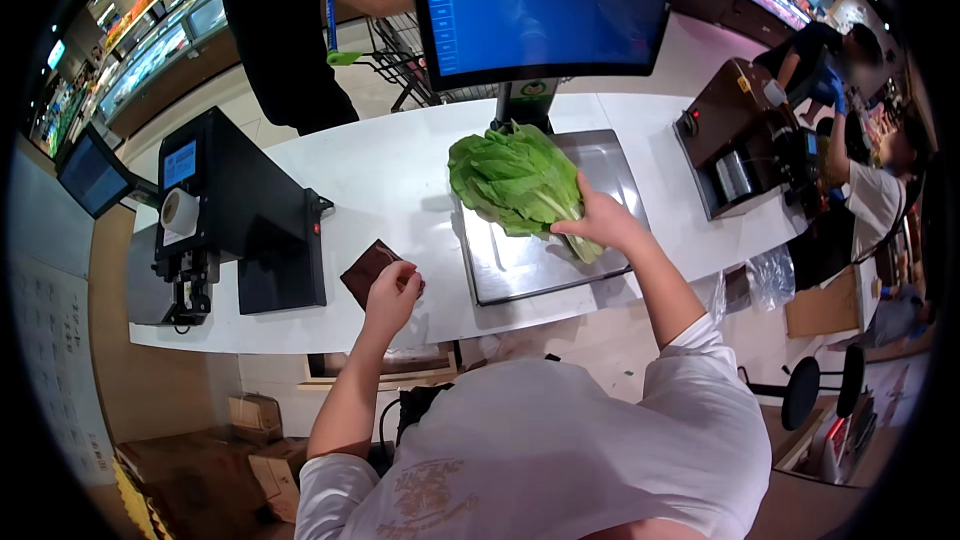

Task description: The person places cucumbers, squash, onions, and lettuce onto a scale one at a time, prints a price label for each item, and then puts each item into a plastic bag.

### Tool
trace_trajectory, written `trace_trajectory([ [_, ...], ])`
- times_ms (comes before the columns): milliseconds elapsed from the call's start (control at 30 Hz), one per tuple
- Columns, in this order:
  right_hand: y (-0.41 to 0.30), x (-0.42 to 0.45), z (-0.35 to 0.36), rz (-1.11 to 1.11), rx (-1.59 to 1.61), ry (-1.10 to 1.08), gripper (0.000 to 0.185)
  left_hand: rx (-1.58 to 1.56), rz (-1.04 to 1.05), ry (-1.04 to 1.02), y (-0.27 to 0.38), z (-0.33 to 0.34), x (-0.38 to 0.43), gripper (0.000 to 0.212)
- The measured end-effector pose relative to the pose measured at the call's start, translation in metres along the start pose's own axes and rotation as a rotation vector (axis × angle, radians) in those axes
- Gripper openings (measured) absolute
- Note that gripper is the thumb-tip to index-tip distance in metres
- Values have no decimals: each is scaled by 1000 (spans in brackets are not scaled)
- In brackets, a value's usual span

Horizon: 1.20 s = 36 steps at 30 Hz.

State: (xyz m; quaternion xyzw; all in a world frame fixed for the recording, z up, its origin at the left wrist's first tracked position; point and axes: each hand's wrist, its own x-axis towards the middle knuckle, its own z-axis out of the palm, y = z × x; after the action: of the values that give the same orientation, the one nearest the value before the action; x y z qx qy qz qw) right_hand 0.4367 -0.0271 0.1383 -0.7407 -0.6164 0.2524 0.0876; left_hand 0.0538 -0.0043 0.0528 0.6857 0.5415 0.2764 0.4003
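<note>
A bunch of leafy green lettuce [514,176] lies over the steel plate of a weighing scale [540,262], its pale stems towards me. My right hand [604,217] grips it near the stem end, thumb on one side. Over the white counter, left of the scale, my left hand [397,289] has its fingers bent together at the edge of a dark brown square [371,270], perhaps a cloth or pad. Whether the fingers pinch it is unclear. Behind the scale stands a large monitor [547,15] with a blue screen.
A black machine [225,202] with a small screen and a white roll [180,211] stands at the left of the counter [360,180]. Another machine [739,139] stands at the right. Across the counter, a person in black [285,30] is beside a shopping cart [401,52]. Several people are at the right.
</note>
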Motion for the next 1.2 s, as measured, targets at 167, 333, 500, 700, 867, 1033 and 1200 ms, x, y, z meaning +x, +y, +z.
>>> trace_trajectory([
  [167,50,-33,-18,12,198,125,93,157,-148,-69,-72,-21,-17,22],
  [333,70,-62,-33,68,290,259,62,380,-434,-439,-132,-45,-67,31],
  [500,63,-56,-37,-43,350,399,41,570,-403,-435,-205,-24,-130,38],
  [700,-5,-7,-66,-613,56,814,27,768,-409,-358,-214,3,-177,54],
  [867,-88,47,-97,-878,-205,1082,20,794,-586,-463,-197,8,-171,57],
  [1033,-140,105,-107,-817,-370,1150,21,803,-552,-551,-189,16,-155,51],
  [1200,-142,118,-108,-682,-455,1096,22,664,-368,-568,-161,25,-129,53],
])
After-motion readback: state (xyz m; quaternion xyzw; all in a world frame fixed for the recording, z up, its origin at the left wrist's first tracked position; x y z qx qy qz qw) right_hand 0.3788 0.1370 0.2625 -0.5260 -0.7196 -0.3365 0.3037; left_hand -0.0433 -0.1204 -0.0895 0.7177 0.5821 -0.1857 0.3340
